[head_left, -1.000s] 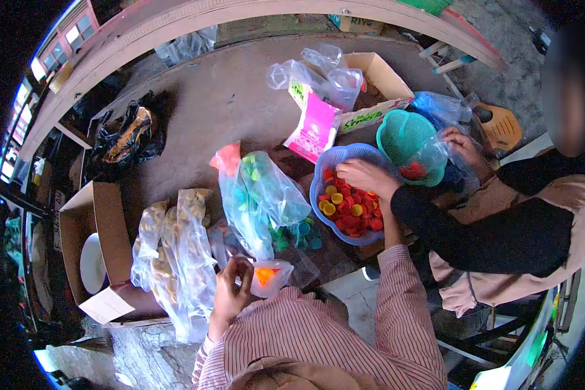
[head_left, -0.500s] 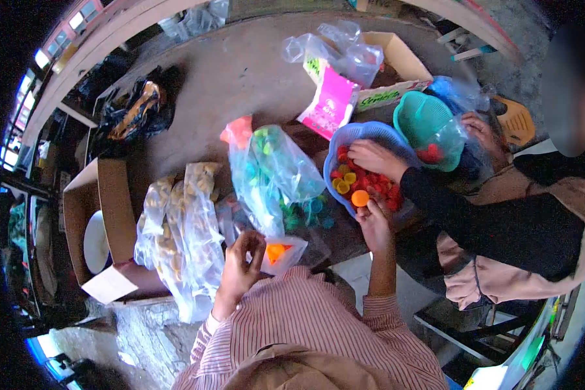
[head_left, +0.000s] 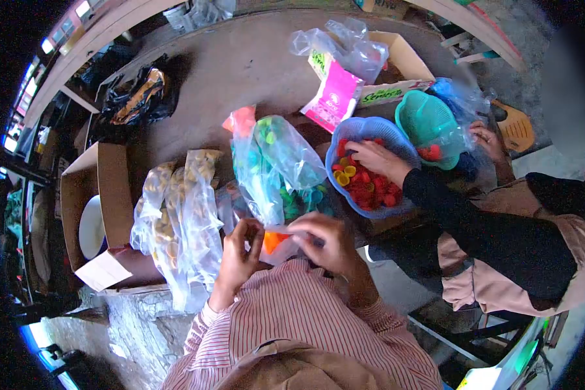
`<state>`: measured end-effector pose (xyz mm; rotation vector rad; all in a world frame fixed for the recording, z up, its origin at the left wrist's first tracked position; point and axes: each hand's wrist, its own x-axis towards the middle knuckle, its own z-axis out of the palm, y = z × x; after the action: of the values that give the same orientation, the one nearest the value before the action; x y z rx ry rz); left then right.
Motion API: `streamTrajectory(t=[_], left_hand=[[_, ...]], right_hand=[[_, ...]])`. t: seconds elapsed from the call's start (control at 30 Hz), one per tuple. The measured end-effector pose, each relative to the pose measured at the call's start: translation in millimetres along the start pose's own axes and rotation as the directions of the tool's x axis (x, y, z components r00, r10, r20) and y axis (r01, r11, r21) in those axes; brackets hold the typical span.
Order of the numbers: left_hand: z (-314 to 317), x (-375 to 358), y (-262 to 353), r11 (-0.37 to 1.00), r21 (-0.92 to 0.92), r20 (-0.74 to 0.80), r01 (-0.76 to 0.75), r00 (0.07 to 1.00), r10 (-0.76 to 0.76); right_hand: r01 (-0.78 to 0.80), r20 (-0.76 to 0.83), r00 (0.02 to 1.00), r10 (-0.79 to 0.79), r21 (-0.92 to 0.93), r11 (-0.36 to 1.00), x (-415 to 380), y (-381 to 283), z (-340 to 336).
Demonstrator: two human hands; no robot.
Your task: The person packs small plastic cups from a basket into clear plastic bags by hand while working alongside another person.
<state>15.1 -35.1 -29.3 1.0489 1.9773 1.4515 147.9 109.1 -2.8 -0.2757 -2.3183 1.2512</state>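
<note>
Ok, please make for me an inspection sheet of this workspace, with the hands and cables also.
Surface: brown table, many things on it.
Job's things: small bag with orange pieces; blue basket with red pieces and yellow pieces.
Clutter: pink packet, open cardboard box, black bag.
Hands: left hand pinches the small bag; right hand is beside it, grip unclear.
Cables: nothing seen.
Surroundings: co-worker at the right, one hand in the blue basket, the other by the green basket.

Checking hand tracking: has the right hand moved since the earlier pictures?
Yes: the right hand has moved leftward in view, away from the blue basket, to the small clear bag.
</note>
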Motion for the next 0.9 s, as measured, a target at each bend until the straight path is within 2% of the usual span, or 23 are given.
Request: streamTrajectory(t=[0.07,0.1,0.17,0.2,0.23,0.3,0.43,0.5,0.57,0.6,0.63,0.67,0.7,0.73,0.77,0.8,0.83,0.87,0.9], left_hand=[[0.8,0.9,1.8,1.000,-0.031,-0.004,-0.001,1.000,0.001],[0.3,1.6,3.0,0.999,-0.034,-0.003,-0.012,1.000,0.012],[-0.8,1.4,4.6,1.000,-0.008,0.009,0.004,1.000,-0.004],[-0.3,2.0,6.7,1.000,0.008,-0.007,-0.001,1.000,0.001],[-0.1,3.2,8.4,1.000,0.005,-0.009,-0.009,1.000,0.009],[-0.7,3.2,9.8,1.000,0.004,0.002,0.019,1.000,-0.019],[-0.9,6.5,12.1,1.000,0.028,0.034,0.004,0.999,-0.005],[-0.4,7.8,13.7,1.000,0.015,0.035,-0.004,0.999,0.003],[-0.1,7.2,12.5,1.000,0.002,0.033,-0.007,0.999,0.007],[-1.1,7.0,9.8,1.000,0.019,0.031,-0.016,0.999,0.016],[-1.7,7.4,8.4,0.999,0.038,0.027,-0.025,0.999,0.024],[-1.8,8.0,8.8,0.999,0.039,0.024,-0.022,0.999,0.021],[-2.0,8.2,9.6,1.000,0.024,0.018,-0.002,1.000,0.001],[-2.0,7.5,10.2,1.000,0.009,0.014,0.020,1.000,-0.020],[-2.2,6.9,10.7,1.000,0.011,0.014,0.023,1.000,-0.023],[-2.0,6.9,11.3,0.999,0.007,0.016,0.044,0.999,-0.044],[-1.8,7.0,11.3,0.998,0.002,0.017,0.066,0.998,-0.066],[-1.8,6.4,10.5,0.998,0.001,0.016,0.068,0.998,-0.068],[-1.7,5.6,9.0,0.998,0.000,0.003,0.070,0.998,-0.070]], right_hand=[[-0.214,-0.149,0.968,0.201,-0.078,0.974,-7.5,20.9,-19.9],[-0.208,-0.220,0.959,0.178,-0.125,0.970,-13.7,42.7,-29.7],[-0.383,-0.334,0.890,0.312,-0.172,0.908,-27.3,62.7,-47.4],[-0.314,-0.370,0.915,0.163,-0.396,0.863,-40.1,86.0,-54.5],[-0.310,-0.373,0.915,0.155,-0.401,0.862,-43.8,93.1,-62.1],[-0.561,-0.438,0.818,0.374,-0.465,0.685,-51.7,106.3,-74.8],[-0.499,-0.427,0.860,0.278,-0.598,0.627,-66.9,197.0,-91.5],[-0.638,-0.422,0.755,0.502,-0.649,0.413,-54.4,219.7,-99.4],[-0.522,-0.403,0.853,0.333,-0.683,0.510,-47.8,237.8,-112.2],[-0.521,-0.402,0.853,0.332,-0.684,0.510,-38.8,252.0,-119.5],[-0.503,-0.285,0.865,0.414,-0.484,0.716,-26.2,271.5,-127.6],[-0.479,-0.147,0.878,0.456,-0.229,0.847,-13.3,289.5,-133.8],[-0.454,-0.001,0.891,0.455,0.056,0.889,-0.5,294.8,-136.4],[-0.430,0.136,0.903,0.409,0.339,0.837,3.9,297.3,-136.0],[-0.432,0.139,0.902,0.409,0.341,0.835,-0.9,296.1,-137.4],[-0.388,-0.021,0.921,0.389,-0.116,0.914,-1.7,268.3,-141.2],[-0.326,-0.151,0.944,0.293,-0.555,0.765,-1.3,235.4,-144.5],[-0.261,-0.218,0.965,0.147,-0.867,0.424,-2.3,218.5,-144.1],[-0.259,-0.215,0.965,0.148,-0.867,0.425,-4.7,219.2,-141.1]])
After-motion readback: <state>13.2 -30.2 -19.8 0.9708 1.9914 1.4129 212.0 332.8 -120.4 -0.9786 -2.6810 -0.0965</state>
